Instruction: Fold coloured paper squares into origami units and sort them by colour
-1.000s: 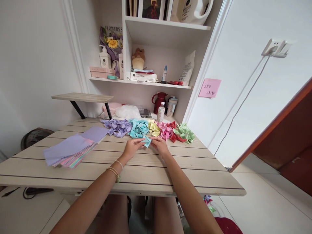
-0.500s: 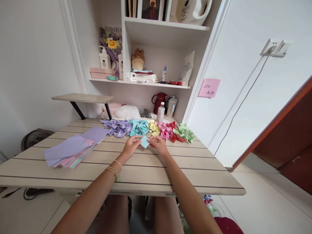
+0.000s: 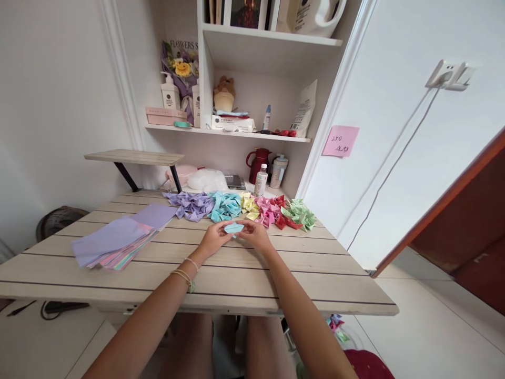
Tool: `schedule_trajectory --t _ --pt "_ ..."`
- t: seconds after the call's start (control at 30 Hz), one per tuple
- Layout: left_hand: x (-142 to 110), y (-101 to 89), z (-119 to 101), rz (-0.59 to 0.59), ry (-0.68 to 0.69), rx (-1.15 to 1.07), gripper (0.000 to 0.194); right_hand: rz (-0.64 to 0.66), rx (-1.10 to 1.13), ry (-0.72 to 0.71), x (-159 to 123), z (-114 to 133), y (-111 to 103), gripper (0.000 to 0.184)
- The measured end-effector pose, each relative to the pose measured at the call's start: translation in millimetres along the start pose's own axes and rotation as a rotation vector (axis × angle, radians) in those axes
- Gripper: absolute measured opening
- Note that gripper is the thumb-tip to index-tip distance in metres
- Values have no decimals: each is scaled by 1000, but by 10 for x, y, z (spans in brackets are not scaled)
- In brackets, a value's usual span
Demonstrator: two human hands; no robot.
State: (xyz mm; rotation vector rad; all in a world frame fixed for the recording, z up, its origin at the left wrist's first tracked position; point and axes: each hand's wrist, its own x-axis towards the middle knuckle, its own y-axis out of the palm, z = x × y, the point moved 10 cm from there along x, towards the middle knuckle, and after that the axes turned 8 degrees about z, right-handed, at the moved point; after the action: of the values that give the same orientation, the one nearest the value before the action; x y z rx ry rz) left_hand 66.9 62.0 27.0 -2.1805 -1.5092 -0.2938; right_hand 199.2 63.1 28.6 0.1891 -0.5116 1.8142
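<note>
A small light-blue piece of origami paper point(image 3: 234, 228) is held between my two hands, just above the table. My left hand point(image 3: 214, 236) pinches its left side, and my right hand point(image 3: 254, 234) grips the right side. Its exact folds are too small to make out. Just beyond my fingers lie piles of folded paper pieces: purple point(image 3: 193, 205), blue point(image 3: 224, 205), yellow point(image 3: 249, 204), pink point(image 3: 269, 211), red point(image 3: 290, 223) and green point(image 3: 300, 214). To the left rests a fanned stack of coloured paper sheets point(image 3: 108, 239), purple on top.
The slatted wooden table point(image 3: 315, 287) has a small raised shelf point(image 3: 134, 156) at its back left. Behind the piles stand a clear bottle point(image 3: 261, 181), a dark red jug point(image 3: 258, 165) and a tumbler point(image 3: 278, 172). A pink note point(image 3: 341, 141) hangs on the wall.
The blue paper has gone from a flat diamond facing me to a flatter, narrower shape, its lower point drawn up. Both hands stay at its sides, with fingers shifted.
</note>
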Motion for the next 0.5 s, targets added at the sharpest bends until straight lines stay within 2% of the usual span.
schedule_trajectory --t 0.1,0.2,0.37,0.5 --pt "-13 -7 -38 2 12 196 48 -29 -216 -61 -5 80 -43 38" --pt "-19 10 -123 26 65 342 38 -26 -390 -131 -14 164 -38 32" --pt "-16 45 -167 63 99 431 28 -30 -525 -190 -34 227 -32 20" --pt "-10 46 -119 83 75 407 28 -14 -540 -167 -37 201 -23 22"
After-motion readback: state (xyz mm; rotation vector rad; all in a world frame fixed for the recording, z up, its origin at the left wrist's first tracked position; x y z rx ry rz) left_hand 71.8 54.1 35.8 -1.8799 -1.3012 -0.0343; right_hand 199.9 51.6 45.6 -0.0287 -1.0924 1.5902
